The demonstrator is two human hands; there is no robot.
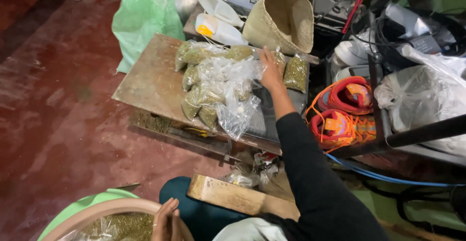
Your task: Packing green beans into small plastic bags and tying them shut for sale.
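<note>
Clear packets [213, 83] of green grain lie piled on the counter [145, 83]; the right hand [270, 71] rests spread on them, the left hand [166, 220] spread at the bowl [104, 212].

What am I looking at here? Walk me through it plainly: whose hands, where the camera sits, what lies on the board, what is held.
One picture, taken by a camera on a person's head, looking down; there is no machine. The right hand, in a dark sleeve, reaches out and rests flat on a heap of small clear packets filled with green grains, on a low board. It grips nothing that I can see. The left hand sits at the rim of a basin holding more grains. Behind the board lie a woven basket and white jugs; orange shoes are to the right.
</note>
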